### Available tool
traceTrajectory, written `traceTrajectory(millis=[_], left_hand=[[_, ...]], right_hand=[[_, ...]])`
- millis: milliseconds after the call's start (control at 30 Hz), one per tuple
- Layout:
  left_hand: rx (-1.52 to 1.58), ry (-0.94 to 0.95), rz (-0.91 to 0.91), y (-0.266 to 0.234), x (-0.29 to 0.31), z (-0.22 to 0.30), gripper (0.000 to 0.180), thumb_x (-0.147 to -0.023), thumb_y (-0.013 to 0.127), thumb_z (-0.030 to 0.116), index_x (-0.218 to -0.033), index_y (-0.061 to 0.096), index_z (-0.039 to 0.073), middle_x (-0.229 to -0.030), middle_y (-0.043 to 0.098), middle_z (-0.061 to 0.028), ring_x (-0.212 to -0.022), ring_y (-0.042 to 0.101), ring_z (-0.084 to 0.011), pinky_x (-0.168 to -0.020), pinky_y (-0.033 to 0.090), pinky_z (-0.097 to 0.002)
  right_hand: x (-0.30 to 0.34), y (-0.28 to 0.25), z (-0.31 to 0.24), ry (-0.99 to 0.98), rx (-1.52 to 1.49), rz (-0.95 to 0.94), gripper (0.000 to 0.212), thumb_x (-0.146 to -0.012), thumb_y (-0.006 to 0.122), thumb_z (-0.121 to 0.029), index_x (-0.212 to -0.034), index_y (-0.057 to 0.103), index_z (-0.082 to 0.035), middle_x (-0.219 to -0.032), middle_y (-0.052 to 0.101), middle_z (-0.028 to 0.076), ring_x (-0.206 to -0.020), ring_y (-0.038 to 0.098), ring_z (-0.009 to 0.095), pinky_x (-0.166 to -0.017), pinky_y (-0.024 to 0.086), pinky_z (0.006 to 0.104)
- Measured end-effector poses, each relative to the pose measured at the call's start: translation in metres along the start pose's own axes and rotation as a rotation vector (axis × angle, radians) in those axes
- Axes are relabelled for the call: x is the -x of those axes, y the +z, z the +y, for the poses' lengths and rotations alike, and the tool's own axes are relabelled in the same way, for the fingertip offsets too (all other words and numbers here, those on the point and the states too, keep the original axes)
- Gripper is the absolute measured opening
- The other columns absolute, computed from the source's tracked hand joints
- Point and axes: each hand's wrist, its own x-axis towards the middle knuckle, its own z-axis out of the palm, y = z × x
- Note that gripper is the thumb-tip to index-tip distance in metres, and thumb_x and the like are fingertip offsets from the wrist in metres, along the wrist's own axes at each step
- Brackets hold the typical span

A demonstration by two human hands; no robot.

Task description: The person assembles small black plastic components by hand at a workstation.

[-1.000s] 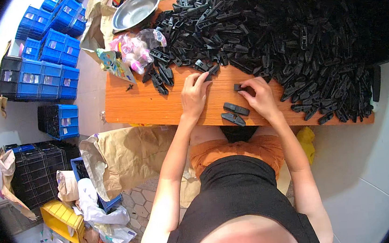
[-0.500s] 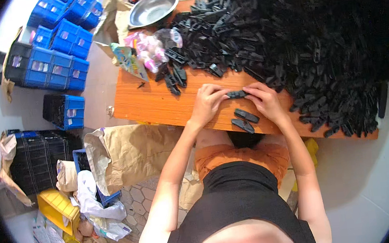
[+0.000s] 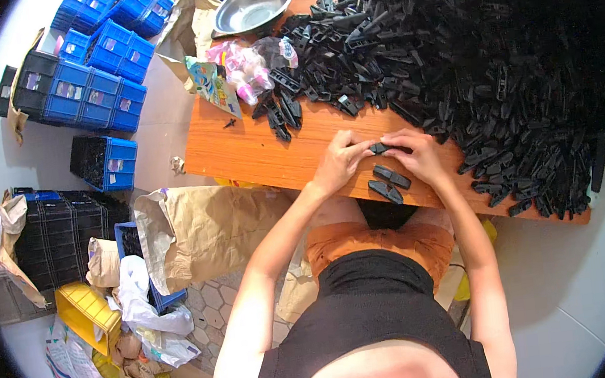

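Both my hands meet over the wooden table, with a small black plastic piece between them. My left hand pinches its left end between thumb and fingers. The fingers of my right hand close on the other end and partly cover it. Just below, near the table's front edge, two longish black plastic pieces lie side by side. A large heap of similar black pieces spreads over the back and right of the table.
At the table's back left are a metal bowl, a pink-and-white plastic bag and a green packet. A brown paper sack stands left of my legs. Blue crates and a yellow crate are farther left.
My hands have drawn closer together around the held piece, which is now more covered by my fingers. The whole view has shifted slightly; the two loose pieces still lie below my hands.
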Motion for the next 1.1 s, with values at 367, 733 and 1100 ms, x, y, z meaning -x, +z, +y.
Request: traceTrajectory(millis=[367,733,1100], left_hand=[[-0.363,-0.15,0.355,-0.036,0.017,-0.006,0.033,-0.082,0.07,0.016,-0.113,0.062,0.009,-0.104,0.058,-0.0112,-0.102,0.052,-0.0308,-0.09,0.041,-0.0412],[-0.365,-0.419,0.507,-0.055,0.039,-0.039,0.03,-0.087,0.063,0.011,-0.116,0.06,0.005,-0.102,0.061,-0.0151,-0.092,0.059,-0.0331,-0.081,0.048,-0.04],[0.015,-0.693,0.759,-0.054,0.06,-0.04,0.018,-0.087,0.065,0.006,-0.102,0.066,-0.004,-0.097,0.067,-0.013,-0.083,0.066,-0.0175,-0.078,0.052,-0.0275]], right_hand=[[-0.041,0.011,-0.016,0.038,0.029,-0.014,0.019,-0.083,0.067,-0.008,-0.101,0.067,-0.002,-0.098,0.064,0.013,-0.087,0.065,0.027,-0.076,0.052,0.0346],[-0.072,0.058,0.002,-0.164,0.499,-0.022,0.029,-0.072,0.07,-0.003,-0.1,0.063,-0.008,-0.108,0.057,0.007,-0.097,0.056,0.029,-0.084,0.05,0.038],[-0.061,0.033,-0.001,-0.141,0.487,0.146,0.03,-0.071,0.075,-0.008,-0.101,0.069,-0.008,-0.096,0.058,0.006,-0.085,0.059,0.023,-0.072,0.053,0.0354]])
